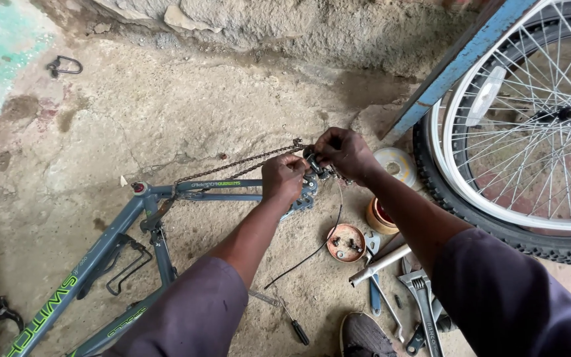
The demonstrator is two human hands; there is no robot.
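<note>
Spoked wheel (530, 125) at right; adj wrench (423, 294), rusty lid w/ small parts (346, 242), screwdriver (289, 317) on concrete floor (166, 112)

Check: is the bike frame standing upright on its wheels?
No. The frame lies flat on the ground with no wheels fitted, while both hands work at its rear end.

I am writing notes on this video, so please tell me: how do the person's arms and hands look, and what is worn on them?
Both hands, the left hand and the right hand, are bare: no gloves, and no ring or watch can be seen. The forearms are bare too. Short sleeves of dull grey-purple cloth cover the upper arms and end near the elbows. The cloth is plain, with no print or marking visible.
</note>
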